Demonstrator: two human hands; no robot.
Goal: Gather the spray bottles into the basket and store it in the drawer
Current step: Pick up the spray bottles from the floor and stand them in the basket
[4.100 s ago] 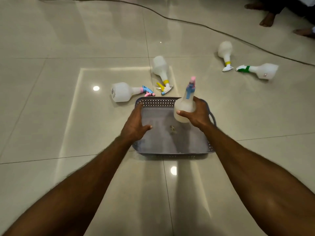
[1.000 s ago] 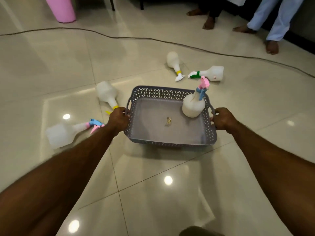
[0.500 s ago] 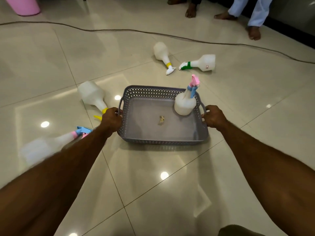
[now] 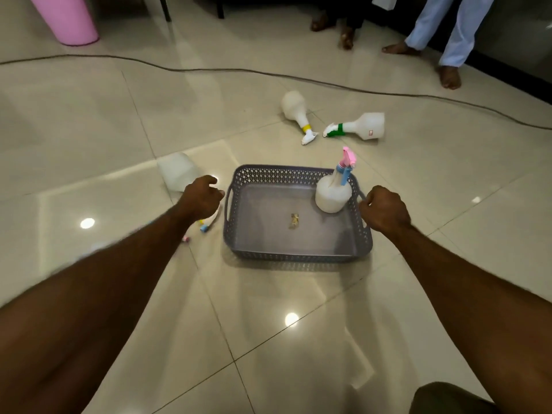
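One translucent round-bodied spray bottle (image 4: 333, 196) upright in perforated plastic basket (image 4: 295, 255); left hand (image 4: 200, 199) loose-gripped, right hand (image 4: 385, 208) grip indiscernible.

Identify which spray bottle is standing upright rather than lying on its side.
The bottle with the pink-and-blue trigger, standing in the basket's far right corner. The other bottles lie on the floor.

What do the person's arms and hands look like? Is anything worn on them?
Both forearms are bare, with no sleeves in view. The left hand and the right hand wear no gloves, and no watch, ring or bracelet is visible. Fine hair shows along the forearm edges.
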